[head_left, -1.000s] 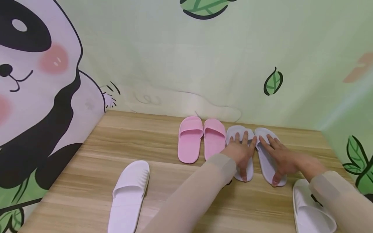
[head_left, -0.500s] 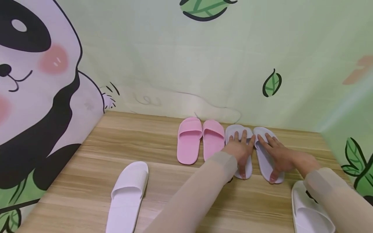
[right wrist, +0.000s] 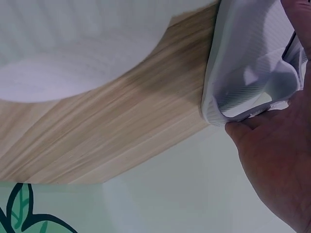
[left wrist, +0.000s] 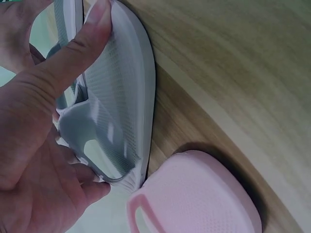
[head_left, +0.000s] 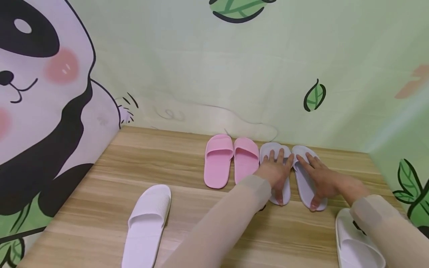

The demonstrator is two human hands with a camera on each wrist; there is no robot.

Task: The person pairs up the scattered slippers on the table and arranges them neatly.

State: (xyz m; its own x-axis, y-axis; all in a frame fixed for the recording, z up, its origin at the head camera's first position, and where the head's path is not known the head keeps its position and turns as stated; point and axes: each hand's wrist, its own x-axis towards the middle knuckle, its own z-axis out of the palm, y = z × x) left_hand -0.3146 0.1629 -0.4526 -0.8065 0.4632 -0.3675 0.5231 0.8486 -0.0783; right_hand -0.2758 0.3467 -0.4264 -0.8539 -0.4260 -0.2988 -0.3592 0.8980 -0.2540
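Note:
Two pale grey slippers stand side by side at the wall. My left hand rests on the left grey slipper, its spread fingers over the strap and its thumb near the heel, as the left wrist view shows on the grey slipper. On the right grey slipper lies my right hand, fingers spread over the strap, thumb at the heel end. In the right wrist view the strap of this grey slipper is partly covered by the hand. A pair of pink slippers stands just left of them.
One white slipper lies at the front left of the wooden surface. Another white slipper is at the front right, partly under my right forearm. A printed wall with a panda bounds the back and left.
Both hands stay on the grey slippers. The heel ends of the grey slippers sit slightly farther back than a second ago; the pink and white slippers keep their places.

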